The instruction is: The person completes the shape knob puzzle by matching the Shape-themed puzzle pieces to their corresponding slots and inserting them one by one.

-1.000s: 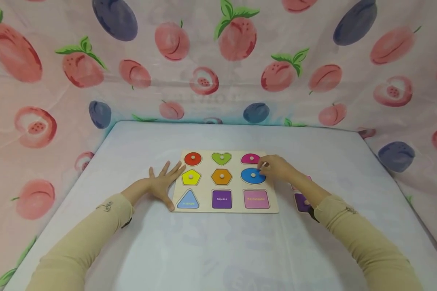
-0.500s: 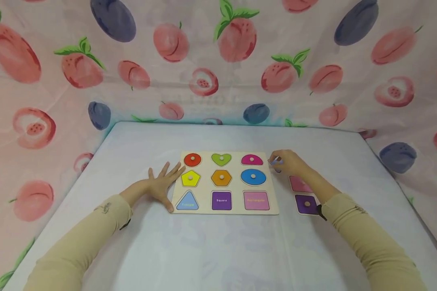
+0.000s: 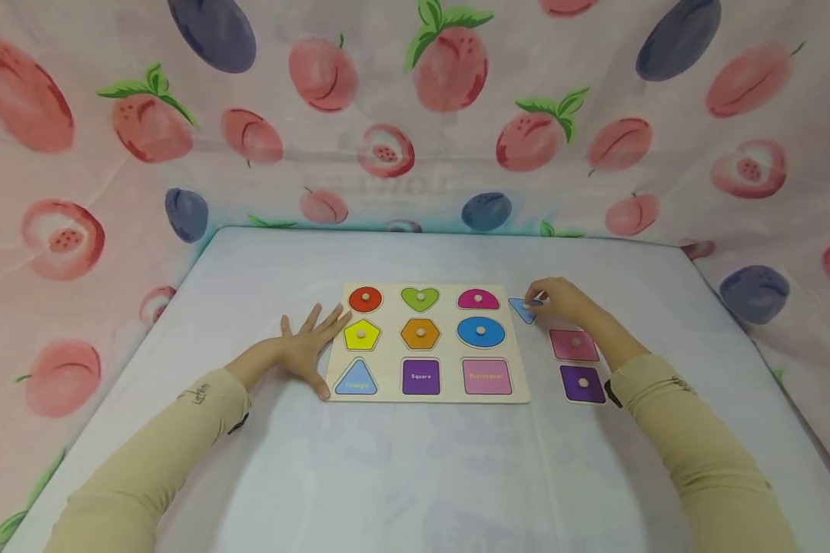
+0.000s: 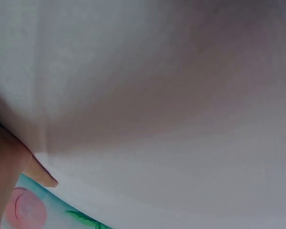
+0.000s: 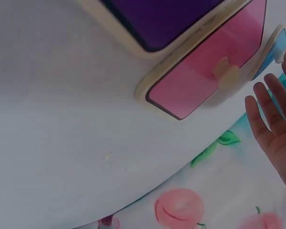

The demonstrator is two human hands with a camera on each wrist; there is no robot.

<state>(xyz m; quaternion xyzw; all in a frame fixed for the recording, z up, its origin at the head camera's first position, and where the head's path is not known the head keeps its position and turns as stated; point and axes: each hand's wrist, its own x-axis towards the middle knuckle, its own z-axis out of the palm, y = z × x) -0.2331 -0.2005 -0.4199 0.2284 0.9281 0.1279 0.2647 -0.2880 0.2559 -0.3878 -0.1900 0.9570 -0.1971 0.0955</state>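
A wooden shape puzzle board [image 3: 452, 343] lies on the table, with knobbed pieces in its two upper rows. Its bottom row shows printed triangle, square and rectangle places. My left hand [image 3: 307, 349] rests spread on the board's left edge; in the left wrist view only part of it shows. Just right of the board, my right hand [image 3: 556, 299] pinches the knob of a blue triangle puzzle piece [image 3: 519, 309] at its fingertips. In the right wrist view, the other fingers [image 5: 271, 105] extend loosely beside that piece.
A pink rectangle piece [image 3: 569, 347] and a purple square piece [image 3: 579, 389] lie on the white tabletop [image 3: 415, 476], below the right hand. A fruit-print cloth [image 3: 415, 184] hangs behind and along both sides of the table.
My right hand has moved right, from beside the blue oval to the knob of the triangle piece. The pink and purple pieces are now uncovered. My left hand has stayed put.
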